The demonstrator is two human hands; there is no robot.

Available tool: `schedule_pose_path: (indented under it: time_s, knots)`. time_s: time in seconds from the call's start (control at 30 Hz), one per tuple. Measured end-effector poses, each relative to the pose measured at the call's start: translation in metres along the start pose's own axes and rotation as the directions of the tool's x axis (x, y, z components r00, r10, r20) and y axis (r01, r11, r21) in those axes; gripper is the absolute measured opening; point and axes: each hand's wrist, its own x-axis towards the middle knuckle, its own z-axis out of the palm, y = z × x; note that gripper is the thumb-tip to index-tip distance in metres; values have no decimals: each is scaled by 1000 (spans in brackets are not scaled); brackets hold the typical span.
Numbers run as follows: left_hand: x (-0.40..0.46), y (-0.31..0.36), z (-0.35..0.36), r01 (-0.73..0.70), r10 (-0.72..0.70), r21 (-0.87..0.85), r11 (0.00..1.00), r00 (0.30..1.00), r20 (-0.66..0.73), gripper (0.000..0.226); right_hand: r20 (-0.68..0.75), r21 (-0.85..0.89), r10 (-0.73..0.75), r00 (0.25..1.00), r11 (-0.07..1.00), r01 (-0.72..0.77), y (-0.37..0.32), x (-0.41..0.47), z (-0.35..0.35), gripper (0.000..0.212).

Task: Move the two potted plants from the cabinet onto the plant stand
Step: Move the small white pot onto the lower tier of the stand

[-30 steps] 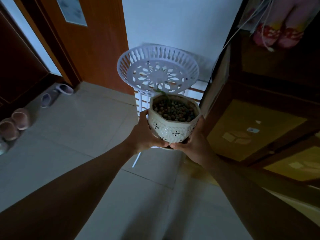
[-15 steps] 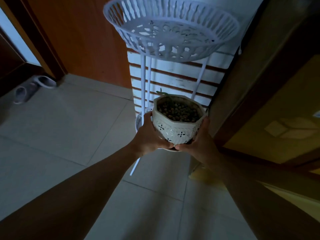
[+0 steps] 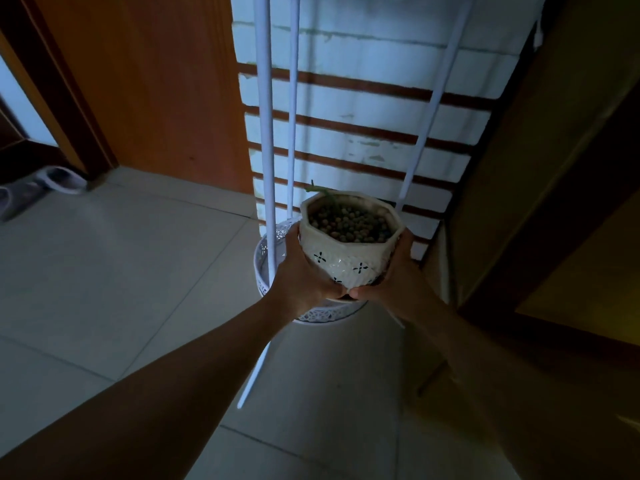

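Above the stand's lower tray (image 3: 266,289), pot (image 3: 349,251) upright, both hands cupping

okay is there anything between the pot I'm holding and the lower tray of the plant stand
Only the stand's upright white rods. Both hands hold the pot over the lower tray, with the left hand right by the front rod. The tray's visible rim looks bare.

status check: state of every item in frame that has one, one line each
pot: upright, off the stand, held from both sides, filled with pebbles, small green sprout at back rim
left hand: gripping pot's left side
right hand: gripping pot's right side
lower tray of plant stand: nothing visible on it, directly under the pot
stand poles: upright, pot between them
slippers: on floor by doorway, unworn
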Motion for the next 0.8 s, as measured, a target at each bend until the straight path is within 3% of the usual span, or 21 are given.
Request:
schedule_pose_path:
  time_s: [0.17, 0.33, 0.8]
  knots:
    - [17, -28, 6, -3, 14, 90, 996, 992, -122, 135, 9, 2, -3, 1000, 1000, 3, 25, 26, 15, 116]
    - [30, -47, 11, 109, -98, 55, 992, 979, -179, 119, 48, 14, 18, 999, 1000, -19, 44, 46, 21, 107]
    - [53, -80, 11, 202, -163, 128, 971, 951, -263, 113, 13, -208, 52, 999, 977, -48, 67, 68, 39, 105]
